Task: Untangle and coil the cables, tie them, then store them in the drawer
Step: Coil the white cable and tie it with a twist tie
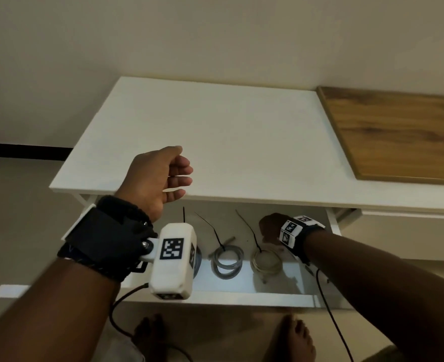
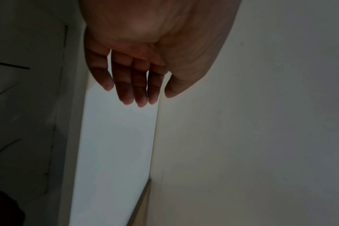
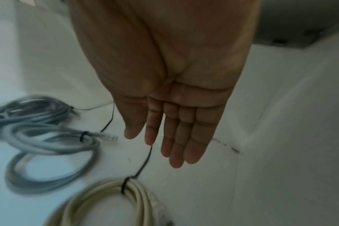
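The white drawer (image 1: 241, 299) under the table stands pulled out. In it lie a grey coiled cable (image 1: 226, 262) and a beige coiled cable (image 1: 266, 261), each bound with a black tie; the left wrist camera half hides a third coil (image 1: 198, 259). My right hand (image 1: 269, 226) reaches into the drawer's right side. In the right wrist view this right hand (image 3: 155, 142) has straight fingers and holds nothing, just above the beige coil (image 3: 106, 198) and beside the grey coils (image 3: 48, 152). My left hand (image 1: 183, 165) hovers over the table's front edge, loosely curled and empty; the left wrist view also shows that left hand (image 2: 155, 97) holding nothing.
The white table top (image 1: 215, 139) stands against a wall. A wooden board (image 1: 398, 134) lies on its right end. My bare feet (image 1: 150, 333) stand on the floor in front of the drawer. Black wrist-camera leads (image 1: 330, 317) hang down past the drawer front.
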{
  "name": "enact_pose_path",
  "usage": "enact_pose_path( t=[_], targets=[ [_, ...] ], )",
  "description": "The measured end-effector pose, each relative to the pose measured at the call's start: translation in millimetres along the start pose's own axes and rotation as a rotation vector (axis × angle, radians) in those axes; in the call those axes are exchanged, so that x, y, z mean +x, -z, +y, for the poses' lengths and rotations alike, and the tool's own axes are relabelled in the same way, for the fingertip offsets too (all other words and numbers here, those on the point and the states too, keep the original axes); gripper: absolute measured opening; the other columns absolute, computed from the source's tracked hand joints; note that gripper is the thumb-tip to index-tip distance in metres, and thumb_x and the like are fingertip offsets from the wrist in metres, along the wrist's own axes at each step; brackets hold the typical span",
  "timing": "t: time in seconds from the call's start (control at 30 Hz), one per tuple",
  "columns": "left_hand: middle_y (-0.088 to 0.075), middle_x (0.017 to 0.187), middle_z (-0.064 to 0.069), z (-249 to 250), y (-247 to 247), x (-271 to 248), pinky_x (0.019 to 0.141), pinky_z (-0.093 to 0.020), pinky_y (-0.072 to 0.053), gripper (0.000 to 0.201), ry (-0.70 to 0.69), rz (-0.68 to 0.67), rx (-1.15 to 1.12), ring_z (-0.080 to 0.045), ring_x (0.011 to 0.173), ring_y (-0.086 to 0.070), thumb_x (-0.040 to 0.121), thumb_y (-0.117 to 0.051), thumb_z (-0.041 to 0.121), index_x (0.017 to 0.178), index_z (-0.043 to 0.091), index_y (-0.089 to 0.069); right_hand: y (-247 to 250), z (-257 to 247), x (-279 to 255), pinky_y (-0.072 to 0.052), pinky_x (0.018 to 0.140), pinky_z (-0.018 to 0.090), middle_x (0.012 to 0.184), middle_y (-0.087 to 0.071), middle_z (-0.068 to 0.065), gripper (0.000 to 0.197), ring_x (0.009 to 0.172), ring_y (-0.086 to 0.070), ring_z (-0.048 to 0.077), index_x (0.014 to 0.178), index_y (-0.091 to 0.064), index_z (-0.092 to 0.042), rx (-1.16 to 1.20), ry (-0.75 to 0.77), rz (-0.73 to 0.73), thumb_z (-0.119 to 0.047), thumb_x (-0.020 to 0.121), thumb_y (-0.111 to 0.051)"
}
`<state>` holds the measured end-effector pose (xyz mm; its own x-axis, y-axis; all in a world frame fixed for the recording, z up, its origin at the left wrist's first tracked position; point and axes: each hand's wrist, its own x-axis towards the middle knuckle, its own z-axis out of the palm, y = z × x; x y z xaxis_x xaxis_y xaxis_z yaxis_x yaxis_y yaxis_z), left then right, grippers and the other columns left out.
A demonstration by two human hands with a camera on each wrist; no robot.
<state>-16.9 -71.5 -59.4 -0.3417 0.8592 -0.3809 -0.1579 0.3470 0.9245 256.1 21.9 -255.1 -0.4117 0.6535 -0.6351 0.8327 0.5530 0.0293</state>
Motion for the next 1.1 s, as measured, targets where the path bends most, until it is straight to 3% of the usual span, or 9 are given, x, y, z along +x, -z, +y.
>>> enact_pose_path(
  t=[0.17,0.23,0.33,0.43,0.57,0.73,0.9,1.0,1.1],
  targets=[
    [-0.07,0.076,-0.002,8,-7,-19,0.064,-0.031,-0.048,0.025,-0.022,-0.045,0.031,-0.019,0.069,-0.064,0.094,-0.058,0.032,0.079,0.014,-0.065,54,-24,-59,-0.046,0.088,0.031,0.117,-0.065,0.014,0.031,0.106,-0.062,0.031,0.116,-0.067,-0.003,0.059,0.01,0.003,-0.022,0.101,-0.047],
    [-0.069,0.076,-0.002,12,-10,-27,0.063,-0.03,-0.047,0.024,-0.04,-0.056,0.048,-0.019,0.067,-0.063,0.095,-0.057,0.031,0.079,0.014,-0.064,74,-37,-92,-0.043,0.095,0.03,0.13,-0.061,0.011,0.036,0.119,-0.058,0.03,0.125,-0.063,-0.007,0.096,-0.038,0.021,-0.029,0.102,-0.046],
    [-0.068,0.077,-0.003,18,-8,-38,0.062,-0.03,-0.044,0.023,-0.067,-0.051,0.067,-0.019,0.065,-0.061,0.095,-0.057,0.031,0.08,0.014,-0.063,103,-66,-142,-0.045,0.096,0.033,0.123,-0.064,0.009,0.045,0.113,-0.058,0.029,0.117,-0.066,-0.006,0.073,-0.002,0.034,-0.042,0.102,-0.043],
    [-0.067,0.077,-0.005,21,-6,-48,0.061,-0.029,-0.042,0.023,-0.122,-0.041,0.111,-0.02,0.064,-0.059,0.095,-0.057,0.029,0.079,0.012,-0.062,108,-93,-181,-0.047,0.089,0.034,0.108,-0.064,0.002,0.044,0.1,-0.059,0.023,0.107,-0.068,-0.013,0.123,0.087,0.0,-0.052,0.094,-0.054],
    [-0.068,0.078,-0.009,16,-4,-59,0.059,-0.028,-0.042,0.025,-0.237,-0.015,0.291,-0.021,0.062,-0.059,0.093,-0.058,0.027,0.077,0.008,-0.061,89,-126,-209,-0.048,0.091,0.038,0.121,-0.063,0.004,0.048,0.109,-0.059,0.027,0.119,-0.065,-0.015,0.017,0.117,-0.077,-0.048,0.085,-0.071],
    [-0.07,0.082,-0.01,3,2,-70,0.06,-0.027,-0.042,0.029,-0.287,-0.055,0.412,-0.021,0.069,-0.059,0.089,-0.068,0.035,0.077,0.01,-0.059,78,-134,-221,-0.051,0.088,0.04,0.109,-0.068,0.003,0.038,0.102,-0.064,0.027,0.101,-0.067,-0.024,-0.014,0.028,0.171,-0.044,0.072,-0.08],
    [-0.059,0.066,-0.002,-11,7,-75,0.065,-0.035,-0.047,0.039,-0.293,-0.259,0.855,-0.019,0.064,-0.055,0.075,-0.08,0.045,0.066,0.014,-0.059,63,-125,-227,-0.048,0.088,0.037,0.092,-0.056,-0.005,0.032,0.088,-0.055,0.02,0.085,-0.057,-0.031,0.147,-0.047,0.336,-0.047,0.07,-0.079],
    [-0.051,0.05,0.007,-20,-5,-81,0.06,-0.028,-0.041,0.045,-0.147,-0.44,1.195,-0.013,0.052,-0.047,0.077,-0.079,0.045,0.054,0.016,-0.053,58,-117,-220,-0.049,0.089,0.035,0.091,-0.053,-0.007,0.036,0.099,-0.061,0.021,0.074,-0.051,-0.028,0.245,-0.101,0.395,-0.049,0.068,-0.08],
    [-0.071,0.079,-0.003,-28,-14,-81,0.076,-0.034,-0.05,0.038,-0.1,-0.502,1.41,-0.019,0.077,-0.065,0.079,-0.078,0.042,0.075,0.006,-0.07,63,-113,-211,-0.047,0.091,0.037,0.097,-0.058,-0.006,0.046,0.105,-0.061,0.022,0.064,-0.041,-0.026,0.263,-0.12,0.413,-0.051,0.067,-0.08]
  ],
)
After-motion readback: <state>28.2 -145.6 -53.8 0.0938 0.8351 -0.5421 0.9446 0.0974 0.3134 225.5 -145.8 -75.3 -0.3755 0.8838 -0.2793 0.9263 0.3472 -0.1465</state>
